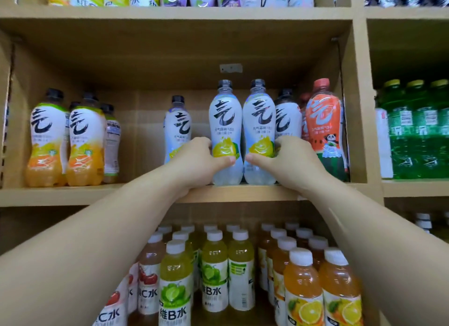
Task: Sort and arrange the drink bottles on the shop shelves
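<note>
Two clear lemon-label bottles stand side by side at the front edge of the middle shelf (pixel 73 195). My left hand (pixel 199 159) grips the left lemon bottle (pixel 225 121) low down, thumb across its front. My right hand (pixel 289 160) grips the right lemon bottle (pixel 259 121) the same way. A third lemon bottle (pixel 177 126) stands further back to the left, partly behind my left hand. Behind my right hand stands a white-label bottle with a black cap (pixel 288 117).
Orange-drink bottles (pixel 48 141) stand at the shelf's left. A red watermelon bottle (pixel 324 126) stands against the right wall. Green bottles (pixel 418 131) fill the compartment to the right. The shelf below holds rows of white-capped vitamin-water bottles (pixel 215 272). More bottles line the top shelf (pixel 170 12).
</note>
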`<act>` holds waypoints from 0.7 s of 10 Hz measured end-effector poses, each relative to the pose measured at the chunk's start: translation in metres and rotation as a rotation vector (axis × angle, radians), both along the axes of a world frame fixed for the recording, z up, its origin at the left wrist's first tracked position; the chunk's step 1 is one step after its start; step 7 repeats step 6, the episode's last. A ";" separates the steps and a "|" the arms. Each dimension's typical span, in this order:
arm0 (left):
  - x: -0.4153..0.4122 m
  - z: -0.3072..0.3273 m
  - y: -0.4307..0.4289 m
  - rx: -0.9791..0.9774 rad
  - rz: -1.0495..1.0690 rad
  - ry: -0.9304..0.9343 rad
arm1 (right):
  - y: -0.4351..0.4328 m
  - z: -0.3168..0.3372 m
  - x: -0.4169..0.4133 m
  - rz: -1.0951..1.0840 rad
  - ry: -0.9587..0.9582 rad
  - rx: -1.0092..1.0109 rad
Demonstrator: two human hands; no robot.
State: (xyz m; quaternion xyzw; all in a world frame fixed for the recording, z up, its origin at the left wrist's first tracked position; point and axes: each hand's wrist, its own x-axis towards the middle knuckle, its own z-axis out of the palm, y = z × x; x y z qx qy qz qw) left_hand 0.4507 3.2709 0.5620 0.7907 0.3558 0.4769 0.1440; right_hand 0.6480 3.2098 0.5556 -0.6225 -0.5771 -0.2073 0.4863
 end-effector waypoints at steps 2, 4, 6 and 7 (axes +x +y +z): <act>0.010 -0.004 0.008 0.079 0.070 0.031 | -0.006 -0.008 0.010 0.067 -0.081 0.060; 0.015 -0.011 0.000 0.307 0.323 0.177 | -0.007 -0.009 0.013 -0.035 -0.135 0.050; 0.014 -0.031 -0.020 0.427 0.414 0.094 | -0.009 -0.023 0.015 -0.008 -0.161 0.179; 0.014 -0.031 -0.020 0.427 0.414 0.094 | -0.009 -0.023 0.015 -0.008 -0.161 0.179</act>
